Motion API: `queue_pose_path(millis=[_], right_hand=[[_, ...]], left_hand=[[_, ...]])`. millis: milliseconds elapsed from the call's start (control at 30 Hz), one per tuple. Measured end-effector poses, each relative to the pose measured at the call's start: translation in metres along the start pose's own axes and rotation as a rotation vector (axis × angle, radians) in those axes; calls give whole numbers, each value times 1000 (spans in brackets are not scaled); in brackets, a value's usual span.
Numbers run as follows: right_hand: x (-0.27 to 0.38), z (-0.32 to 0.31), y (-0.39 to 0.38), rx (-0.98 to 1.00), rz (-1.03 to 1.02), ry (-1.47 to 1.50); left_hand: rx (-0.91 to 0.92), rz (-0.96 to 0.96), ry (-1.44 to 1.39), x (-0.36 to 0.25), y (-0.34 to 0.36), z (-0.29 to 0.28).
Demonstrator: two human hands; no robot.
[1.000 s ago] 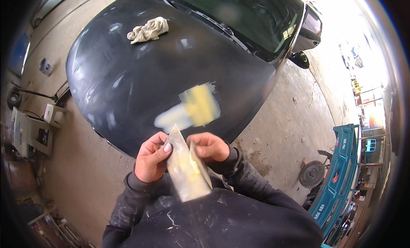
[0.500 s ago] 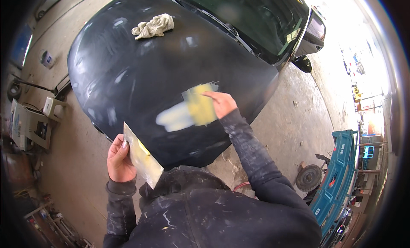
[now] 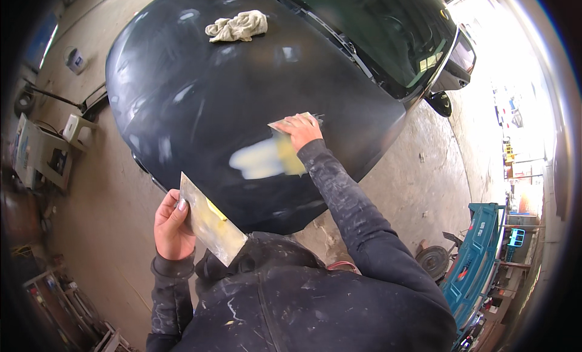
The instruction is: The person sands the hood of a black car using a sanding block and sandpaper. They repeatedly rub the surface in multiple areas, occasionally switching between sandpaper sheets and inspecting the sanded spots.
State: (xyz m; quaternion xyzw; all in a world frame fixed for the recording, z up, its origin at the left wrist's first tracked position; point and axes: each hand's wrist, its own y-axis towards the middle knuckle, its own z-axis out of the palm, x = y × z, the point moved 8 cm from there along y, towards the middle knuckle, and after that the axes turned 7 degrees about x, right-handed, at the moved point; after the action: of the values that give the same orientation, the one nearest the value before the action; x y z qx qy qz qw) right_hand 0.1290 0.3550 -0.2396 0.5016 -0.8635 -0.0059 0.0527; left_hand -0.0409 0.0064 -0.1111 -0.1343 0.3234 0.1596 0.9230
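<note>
A flat, tilted metal plate smeared with pale and yellow paste is held by my left hand near my chest, thumb on its face. My right hand grips a small flat spreader against the dark car hood, its fingers pressed on the blade. Under and below that hand lies a yellow filler patch, partly hidden, beside a whitish patch. A crumpled cream rag rests farther up the hood.
The windshield and side mirror are at upper right. At left are a bucket, a white stool and a machine. At right stand a teal panel and a wheel on the concrete floor.
My hands separated: the left kept the plate, moving down-left, while the right reached out onto the yellow patch, then shifted slightly up-left with the spreader. The view shifted too.
</note>
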Motion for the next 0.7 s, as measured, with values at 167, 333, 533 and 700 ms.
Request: queue_pose_path(millis=[167,333,533,700], right_hand=[[4,2,-18,-6,20,-7],[9,5,-34,29,56,22],[17,-2,-57,15,57,-5],[24,-9,-76,-4,69,30]], left_hand=[[-18,-12,-8,3,0,-3],[11,-43,-7,5,3,2],[13,-80,-5,11,7,5],[30,-96,-18,13,10,9]])
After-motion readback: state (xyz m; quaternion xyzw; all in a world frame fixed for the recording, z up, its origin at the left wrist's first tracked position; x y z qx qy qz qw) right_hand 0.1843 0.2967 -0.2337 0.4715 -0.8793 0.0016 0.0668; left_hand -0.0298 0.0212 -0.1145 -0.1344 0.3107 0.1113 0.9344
